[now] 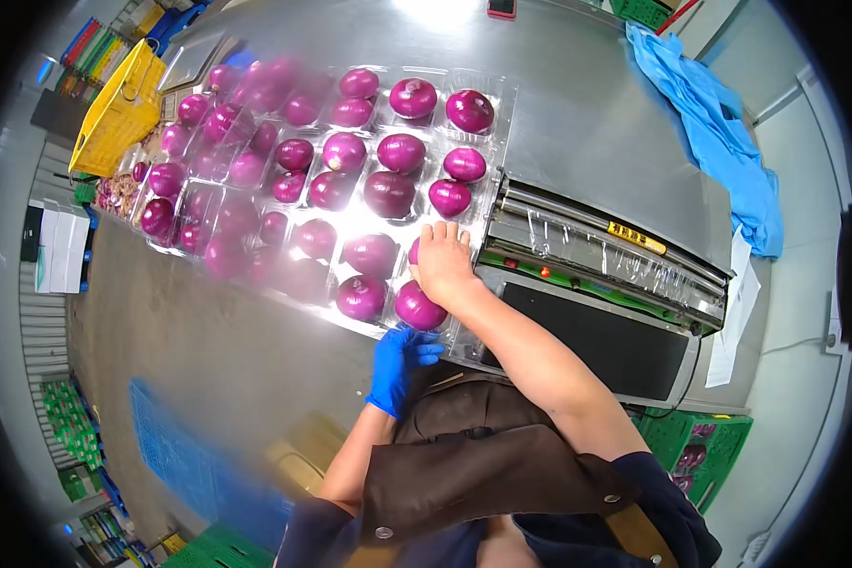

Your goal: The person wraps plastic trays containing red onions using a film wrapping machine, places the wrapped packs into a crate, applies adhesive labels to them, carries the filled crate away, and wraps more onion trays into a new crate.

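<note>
Clear plastic trays (412, 220) stand in rows on the metal table, holding several red onions (401, 152). My right hand (445, 260), bare, reaches over the near right tray, its fingers over an onion (414, 251) that they partly cover. Just below it lies another onion (419, 306) in the same tray. My left hand (404, 362), in a blue glove, is at the tray's near edge with its fingers apart and nothing visible in them.
A wrapping machine (587, 248) with film rollers and a black plate (592, 341) adjoins the trays on the right. Blue plastic sheeting (719, 133) lies at the table's far right. A yellow basket (118, 112) stands at the left end; a green crate (724, 454) is at lower right.
</note>
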### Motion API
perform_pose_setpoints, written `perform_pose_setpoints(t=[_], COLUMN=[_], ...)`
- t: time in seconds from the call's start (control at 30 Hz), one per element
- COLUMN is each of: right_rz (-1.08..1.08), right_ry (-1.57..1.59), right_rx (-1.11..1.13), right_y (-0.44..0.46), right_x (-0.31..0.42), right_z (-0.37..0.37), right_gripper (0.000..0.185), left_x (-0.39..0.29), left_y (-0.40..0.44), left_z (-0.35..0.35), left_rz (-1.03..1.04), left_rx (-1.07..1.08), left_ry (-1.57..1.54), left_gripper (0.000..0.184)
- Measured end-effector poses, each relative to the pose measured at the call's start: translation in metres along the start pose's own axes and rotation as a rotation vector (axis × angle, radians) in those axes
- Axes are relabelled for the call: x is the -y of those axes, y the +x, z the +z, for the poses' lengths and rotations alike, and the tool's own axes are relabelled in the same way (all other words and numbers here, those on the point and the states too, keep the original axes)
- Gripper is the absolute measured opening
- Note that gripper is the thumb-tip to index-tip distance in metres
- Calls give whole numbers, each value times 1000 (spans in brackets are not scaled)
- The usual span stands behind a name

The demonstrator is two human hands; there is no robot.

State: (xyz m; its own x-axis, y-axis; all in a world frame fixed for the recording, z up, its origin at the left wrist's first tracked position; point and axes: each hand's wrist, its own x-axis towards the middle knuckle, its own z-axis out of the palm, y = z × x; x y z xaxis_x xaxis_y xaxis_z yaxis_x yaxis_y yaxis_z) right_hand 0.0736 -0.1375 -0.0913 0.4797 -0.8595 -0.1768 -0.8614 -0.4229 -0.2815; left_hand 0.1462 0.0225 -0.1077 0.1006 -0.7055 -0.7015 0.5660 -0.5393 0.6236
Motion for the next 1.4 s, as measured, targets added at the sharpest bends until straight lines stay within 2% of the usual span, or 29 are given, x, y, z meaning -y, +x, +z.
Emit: perform_pose_setpoints(t=[0.03, 0.13, 0.4, 0.47, 0.53, 0.6, 0.7, 0.77, 0.8, 0.87, 0.9, 0.93, 0.97, 1.07, 1.1, 1.13, 1.17, 1.23, 1.27, 1.4], right_rz=[-4, -12, -12, -27, -48, -114, -190, -93, -105, -190, -188, -184, -131, 64, 183, 305, 418, 595, 660, 707], right_ry=[15, 28, 34, 102, 70, -144, -45, 36, -29, 31, 123, 215, 250, 398, 408, 418, 408, 382, 369, 393], right_rx=[31, 77, 143, 94, 107, 29, -233, -358, -419, -492, -511, -531, -583, -714, -727, -738, -736, -736, -742, -547], right_y=[2, 3, 4, 10, 14, 5, -5, -19, -29, -52, -59, -66, -68, -78, -81, -83, -85, -85, -85, -104], right_x=[-1, -1, -6, -10, -9, -2, 4, 14, 9, -7, -16, -27, -40, -95, -116, -137, -158, -203, -224, -264], right_z=[-1, -3, -2, -3, -1, -12, -19, -43, -59, -115, -138, -157, -171, -206, -214, -220, -225, -223, -216, -201], right_gripper=[61, 62, 70, 71, 67, 48, 39, 38, 40, 48, 54, 60, 66, 77, 78, 78, 81, 83, 83, 78], left_x=[2, 4, 12, 16, 13, 18, 30, 17, 9, -1, -11, -27, -45, -101, -109, -116, -126, -135, -147, -134], left_y=[1, -6, -4, 4, -6, -6, -8, -19, -24, -28, -24, -27, -34, -35, -15, 0, 18, 64, 58, 107], left_z=[-4, -7, -5, -10, 1, 3, 2, 29, 37, 48, 43, 54, 70, 148, 174, 204, 226, 267, 291, 316], left_rz=[-36, -38, -113, -143, -82, -35, 60, 123, 219, 412, 536, 642, 746, 734, 856, 884, 806, 832, 610, 545], left_rx=[9, 5, -2, -30, -70, -45, -45, -115, -169, -279, -300, -300, -299, -185, -94, -30, 107, 190, 302, 334], left_ry=[-40, -110, -245, -224, -181, -156, -147, -187, -114, 21, 38, 206, 372, 422, 340, 325, 394, 669, 747, 873], left_gripper=[41, 32, 35, 38, 37, 35, 32, 37, 37, 37, 47, 48, 51, 46, 45, 47, 47, 50, 58, 52])
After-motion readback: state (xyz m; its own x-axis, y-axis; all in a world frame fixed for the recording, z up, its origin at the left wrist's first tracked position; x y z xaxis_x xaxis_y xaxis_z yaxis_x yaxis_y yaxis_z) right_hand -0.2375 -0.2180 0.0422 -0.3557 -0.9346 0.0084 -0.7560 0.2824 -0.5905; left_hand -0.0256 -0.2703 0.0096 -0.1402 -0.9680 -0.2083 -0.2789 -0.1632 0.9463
